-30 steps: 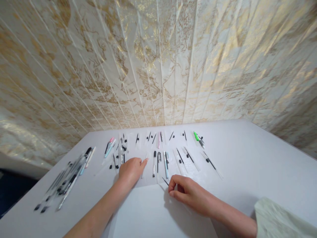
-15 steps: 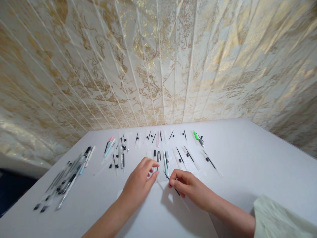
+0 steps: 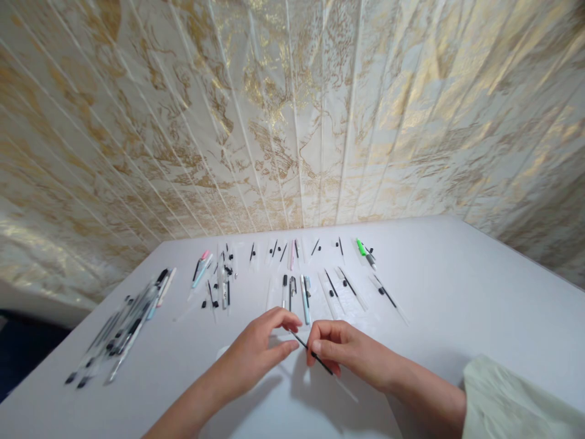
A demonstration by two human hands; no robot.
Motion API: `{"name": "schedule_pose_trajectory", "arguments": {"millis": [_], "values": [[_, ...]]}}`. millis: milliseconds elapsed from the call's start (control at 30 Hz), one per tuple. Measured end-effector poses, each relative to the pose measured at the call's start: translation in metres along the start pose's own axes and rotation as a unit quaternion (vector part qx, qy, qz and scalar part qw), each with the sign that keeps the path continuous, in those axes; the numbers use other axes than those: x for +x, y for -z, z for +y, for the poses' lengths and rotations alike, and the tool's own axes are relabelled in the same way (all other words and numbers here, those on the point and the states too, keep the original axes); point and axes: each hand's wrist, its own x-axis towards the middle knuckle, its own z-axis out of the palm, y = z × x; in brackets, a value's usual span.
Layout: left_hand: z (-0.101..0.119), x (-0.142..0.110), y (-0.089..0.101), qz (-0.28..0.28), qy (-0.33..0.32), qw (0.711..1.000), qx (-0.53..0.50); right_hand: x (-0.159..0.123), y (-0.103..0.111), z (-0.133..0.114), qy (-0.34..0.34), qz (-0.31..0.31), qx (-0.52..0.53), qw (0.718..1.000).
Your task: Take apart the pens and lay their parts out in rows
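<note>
Between the thumb and fingers of my right hand (image 3: pixel 336 347) is a thin pen refill (image 3: pixel 323 364), dark in its middle and clear toward its lower right end. It slants up and left, above the white surface. My left hand (image 3: pixel 262 342) is just left of it, thumb and fingers apart, with the refill's tip in the gap between them. Whether the tip touches a finger I cannot tell. Just beyond both hands lie a light blue pen (image 3: pixel 304 302) and a black-capped clear pen (image 3: pixel 285 289).
Disassembled pen parts lie in rows across the white table (image 3: pixel 457 341), among them a green-capped pen (image 3: pixel 361 247) and a pink pen (image 3: pixel 293 253). A pile of clear pens (image 3: pixel 132 326) lies at the left. Behind the table hangs a gold-patterned curtain (image 3: pixel 292 122).
My left hand has moved slightly down and right, closer to the refill. The refill in my right hand has shifted, and its tip now reaches between the left thumb and fingers.
</note>
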Motion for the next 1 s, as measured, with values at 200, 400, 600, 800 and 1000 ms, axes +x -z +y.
{"name": "schedule_pose_trajectory", "arguments": {"millis": [200,400,600,800,1000], "values": [[0.002,-0.009,-0.011,0.034,0.16,0.962,-0.217,-0.002,-0.007,0.0,0.051,0.081,-0.066,0.993],[0.007,-0.012,-0.037,0.024,0.128,0.943,-0.307,-0.004,-0.018,0.001,0.055,0.082,-0.084,0.992],[0.006,-0.007,-0.029,0.058,0.121,0.949,-0.287,-0.003,-0.017,0.003,0.06,0.081,-0.086,0.991],[-0.025,0.034,0.03,0.268,0.126,0.946,-0.128,0.001,-0.01,0.007,0.042,0.127,-0.113,0.985],[-0.075,0.071,0.04,0.196,0.18,0.963,0.035,0.001,-0.009,0.01,0.017,0.114,-0.147,0.982]]}}
